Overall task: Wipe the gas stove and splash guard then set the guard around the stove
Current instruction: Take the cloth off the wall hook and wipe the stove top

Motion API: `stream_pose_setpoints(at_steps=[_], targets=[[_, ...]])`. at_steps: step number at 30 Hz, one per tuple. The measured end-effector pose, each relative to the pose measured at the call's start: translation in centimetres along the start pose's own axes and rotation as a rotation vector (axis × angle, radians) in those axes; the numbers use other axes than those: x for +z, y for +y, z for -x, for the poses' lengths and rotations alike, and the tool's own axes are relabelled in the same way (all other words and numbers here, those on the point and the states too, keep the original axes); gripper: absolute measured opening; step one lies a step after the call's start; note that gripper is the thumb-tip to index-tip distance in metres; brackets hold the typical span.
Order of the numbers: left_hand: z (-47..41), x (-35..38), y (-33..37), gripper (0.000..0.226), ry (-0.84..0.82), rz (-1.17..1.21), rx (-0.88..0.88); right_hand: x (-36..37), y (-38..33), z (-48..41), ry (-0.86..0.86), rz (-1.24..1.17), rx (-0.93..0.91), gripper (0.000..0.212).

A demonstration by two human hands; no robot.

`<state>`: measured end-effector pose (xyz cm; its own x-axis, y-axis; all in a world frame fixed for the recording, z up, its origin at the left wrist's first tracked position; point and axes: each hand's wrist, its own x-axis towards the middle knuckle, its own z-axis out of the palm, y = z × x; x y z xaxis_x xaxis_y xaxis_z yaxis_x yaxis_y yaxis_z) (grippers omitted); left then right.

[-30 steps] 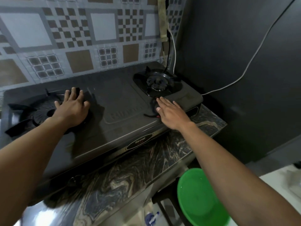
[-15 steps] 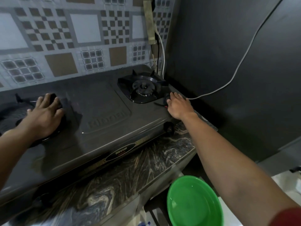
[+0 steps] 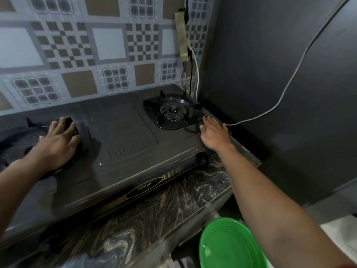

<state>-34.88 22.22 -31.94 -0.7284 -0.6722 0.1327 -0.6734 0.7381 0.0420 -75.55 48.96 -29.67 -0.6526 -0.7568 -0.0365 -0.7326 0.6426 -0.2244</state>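
Note:
A dark grey two-burner gas stove (image 3: 123, 140) sits on a marbled counter. My left hand (image 3: 58, 144) lies flat, fingers apart, on the black tray of the left burner (image 3: 17, 144). At the stove's right edge, just in front of the right burner (image 3: 172, 112), my right hand (image 3: 213, 133) presses down on a small dark cloth (image 3: 197, 128) with a red bit showing; most of the cloth is hidden under the palm. A panel with a checked tile pattern (image 3: 108, 55) stands upright behind the stove.
A dark wall panel (image 3: 270, 74) closes the right side, and a white cable (image 3: 289, 84) runs across it. A power strip (image 3: 181, 35) hangs in the corner. A green plastic basin (image 3: 229, 246) sits below the counter's front edge (image 3: 154, 213). A stove knob (image 3: 201, 160) sticks out at the front right.
My right hand has slid with the cloth from the stove's front right area to its right edge beside the burner. My left hand has stayed on the left burner.

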Motion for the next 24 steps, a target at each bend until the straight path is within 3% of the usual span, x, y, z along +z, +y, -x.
stream_pose_setpoints(at_steps=[3, 8, 14, 20, 24], targets=[[-0.2, 0.0, 0.1, 0.036, -0.057, 0.001, -0.06, 0.8, -2.0, 2.1, 0.026, -0.029, -0.037, 0.054], [0.0, -1.5, 2.0, 0.059, -0.14, 0.027, -0.224, 2.4, -5.5, 5.6, 0.057, -0.054, -0.129, 0.052], [1.4, -4.8, 3.7, 0.065, -0.227, -0.02, -0.21, 3.7, -11.1, 8.7, 0.028, -0.05, -0.234, 0.053], [4.5, -6.4, 1.8, 0.064, -0.127, -0.159, -0.136, 5.2, -17.8, 11.4, 0.005, -0.044, -0.349, 0.053], [5.5, -6.3, -0.5, 0.064, -0.148, -0.107, -0.18, 6.3, -21.8, 13.6, 0.0, -0.043, -0.441, 0.055]])
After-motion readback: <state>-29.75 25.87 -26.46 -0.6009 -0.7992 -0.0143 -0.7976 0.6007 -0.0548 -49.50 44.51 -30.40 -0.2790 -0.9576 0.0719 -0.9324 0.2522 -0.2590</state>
